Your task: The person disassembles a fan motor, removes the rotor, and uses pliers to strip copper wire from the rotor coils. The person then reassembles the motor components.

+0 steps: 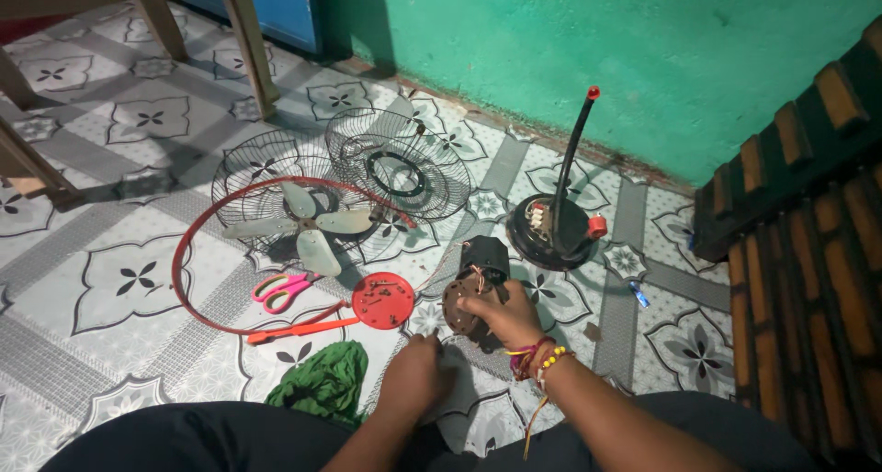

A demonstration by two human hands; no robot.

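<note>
From the head view, the person sits on a patterned tile floor [129, 279] with a fan taken apart in front of them. The right hand [503, 314] grips the fan motor [474, 288], fingers curled over its rusty brown body, which stands on the floor near the middle of the view with thin wires showing at its top. The left hand [413, 376] rests low on the tiles just beside the motor; its fingers are bent downward, and whether they pinch anything cannot be told.

Left of the motor lies a red round cap [383, 300] with small screws in it. Beside it are pink scissors [280, 290], an orange strip [303, 330] and a crumpled green cloth [322, 380]. A red ring [179, 252] curves around the fan blades [308, 224], which lie on one wire grille [243, 174]; a second wire grille [400, 164] overlaps it toward the green wall [597, 50]. The black fan base [551, 229] with its upright stem stands right of the motor, near the wall.
</note>
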